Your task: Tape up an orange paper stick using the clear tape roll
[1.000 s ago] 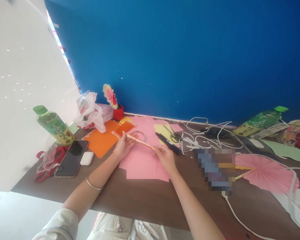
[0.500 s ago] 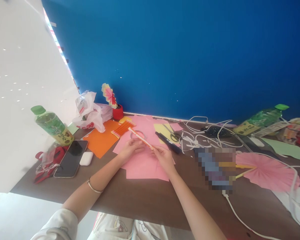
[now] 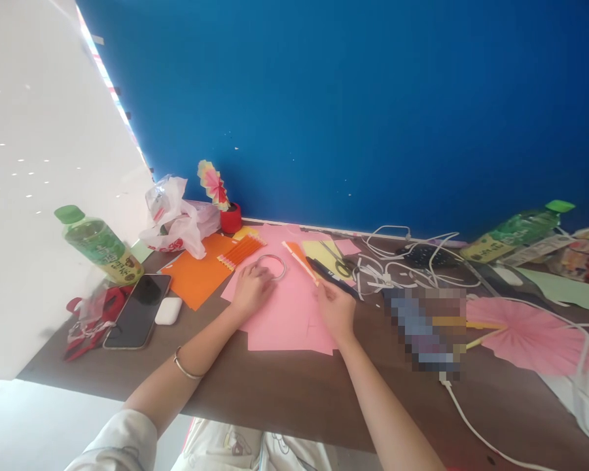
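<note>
Paper strip (image 3: pixel 300 261) pinched in right hand (image 3: pixel 336 311), angled up beyond fingers; light, floppy, creases easily, best held near end. Left hand (image 3: pixel 250 288) lay loosely curled, empty, beside tape ring (image 3: pixel 271 267).

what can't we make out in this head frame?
- Pixelated block, head view: whatever lies under the mosaic is hidden.
- Left hand: its fingers reach the tape ring; actual grip unclear, too small.
- Right hand holds the folded paper strip; the fingers' contact is hidden by the hand's back.
- Right-side bottle: label unreadable, too small.
- White cable: cut off by the bottom edge.
</note>
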A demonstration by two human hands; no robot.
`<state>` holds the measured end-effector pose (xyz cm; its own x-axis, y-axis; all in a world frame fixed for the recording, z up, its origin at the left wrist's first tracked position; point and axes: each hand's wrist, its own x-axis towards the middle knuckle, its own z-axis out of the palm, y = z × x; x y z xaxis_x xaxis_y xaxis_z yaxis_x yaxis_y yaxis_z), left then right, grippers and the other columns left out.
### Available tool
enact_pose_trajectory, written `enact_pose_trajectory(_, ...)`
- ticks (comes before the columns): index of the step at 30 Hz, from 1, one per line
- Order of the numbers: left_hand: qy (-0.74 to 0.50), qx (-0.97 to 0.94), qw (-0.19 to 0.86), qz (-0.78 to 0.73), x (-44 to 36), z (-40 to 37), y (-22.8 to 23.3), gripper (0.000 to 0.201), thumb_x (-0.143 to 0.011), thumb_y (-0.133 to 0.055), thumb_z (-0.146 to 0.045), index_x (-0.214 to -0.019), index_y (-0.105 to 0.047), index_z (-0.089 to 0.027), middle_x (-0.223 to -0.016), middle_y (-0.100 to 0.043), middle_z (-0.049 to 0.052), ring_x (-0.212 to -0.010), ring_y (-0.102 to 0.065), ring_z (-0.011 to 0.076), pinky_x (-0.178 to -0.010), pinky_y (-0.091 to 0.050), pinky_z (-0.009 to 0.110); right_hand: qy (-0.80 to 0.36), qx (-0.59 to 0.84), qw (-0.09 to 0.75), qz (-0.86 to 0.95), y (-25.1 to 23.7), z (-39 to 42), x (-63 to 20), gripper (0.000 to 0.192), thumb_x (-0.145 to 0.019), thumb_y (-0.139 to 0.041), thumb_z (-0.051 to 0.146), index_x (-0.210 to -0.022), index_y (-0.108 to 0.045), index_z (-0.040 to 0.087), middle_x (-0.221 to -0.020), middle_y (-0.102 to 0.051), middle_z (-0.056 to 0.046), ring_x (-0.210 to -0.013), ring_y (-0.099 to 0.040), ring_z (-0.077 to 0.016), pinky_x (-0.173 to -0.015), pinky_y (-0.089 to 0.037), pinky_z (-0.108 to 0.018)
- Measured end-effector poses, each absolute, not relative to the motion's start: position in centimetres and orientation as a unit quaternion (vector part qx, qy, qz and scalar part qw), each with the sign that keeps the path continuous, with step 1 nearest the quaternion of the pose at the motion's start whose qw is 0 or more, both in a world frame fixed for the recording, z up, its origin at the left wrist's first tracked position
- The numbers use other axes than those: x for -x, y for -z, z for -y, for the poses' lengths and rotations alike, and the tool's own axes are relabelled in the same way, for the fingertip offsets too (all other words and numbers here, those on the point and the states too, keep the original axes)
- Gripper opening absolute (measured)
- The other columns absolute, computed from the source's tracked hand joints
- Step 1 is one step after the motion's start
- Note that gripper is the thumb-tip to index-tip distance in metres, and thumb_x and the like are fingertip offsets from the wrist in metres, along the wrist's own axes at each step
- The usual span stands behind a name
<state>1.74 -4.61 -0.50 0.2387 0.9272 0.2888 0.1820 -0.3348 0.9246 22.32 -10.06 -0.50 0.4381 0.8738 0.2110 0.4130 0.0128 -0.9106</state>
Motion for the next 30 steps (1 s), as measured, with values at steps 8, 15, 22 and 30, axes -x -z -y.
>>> enact_pose_trajectory(8, -0.484, -0.648, 0.399, -0.432, -1.7, 4.7, 0.7, 0.013, -0.070, -0.059, -0.015, -0.081, -0.058, -0.022, -0.094, -0.061, 0.006, -0.107, -0.050, 0.0254, -0.101, -0.029, 0.037, -0.148, 0.690, 0.482, 0.519, 0.4, 10.2, -22.1, 0.030, -0.077, -0.050, 0.032, -0.092, -0.069, 0.015, -0.085, -0.071, -0.011, -0.080, -0.066, -0.0252, -0.075, -0.051, -0.037)
enact_pose_trajectory(15, -0.479, -0.638, 0.424, -0.429, -1.7, 4.3, 0.8, 0.008, -0.073, -0.044, -0.012, -0.076, -0.043, -0.020, -0.083, -0.058, 0.001, -0.083, -0.058, 0.0161, -0.077, -0.044, 0.029, -0.132, 0.694, 0.448, 0.548, 0.5, 10.2, -21.8, 0.025, -0.074, -0.055, 0.034, -0.087, -0.069, 0.019, -0.087, -0.071, -0.007, -0.075, -0.065, -0.0211, -0.072, -0.051, -0.032)
enact_pose_trajectory(22, -0.429, -0.652, 0.382, -0.496, -1.4, 3.9, 1.0, 0.011, -0.074, -0.042, -0.014, -0.079, -0.051, -0.019, -0.079, -0.059, 0.001, -0.077, -0.055, 0.0166, -0.070, -0.042, 0.028, -0.149, 0.668, 0.417, 0.598, 0.8, 10.1, -21.6, 0.021, -0.073, -0.056, 0.034, -0.084, -0.066, 0.019, -0.087, -0.068, -0.007, -0.079, -0.062, -0.0217, -0.074, -0.050, -0.035)
enact_pose_trajectory(30, -0.432, -0.663, 0.387, -0.473, -1.5, 4.0, 1.4, 0.014, -0.074, -0.043, -0.013, -0.083, -0.053, -0.019, -0.085, -0.061, 0.002, -0.083, -0.057, 0.0175, -0.074, -0.045, 0.030, -0.062, 0.648, 0.428, 0.626, 0.0, 10.4, -21.1, 0.036, -0.075, -0.058, 0.032, -0.107, -0.054, 0.017, -0.101, -0.059, -0.011, -0.096, -0.055, -0.0248, -0.081, -0.047, -0.042)
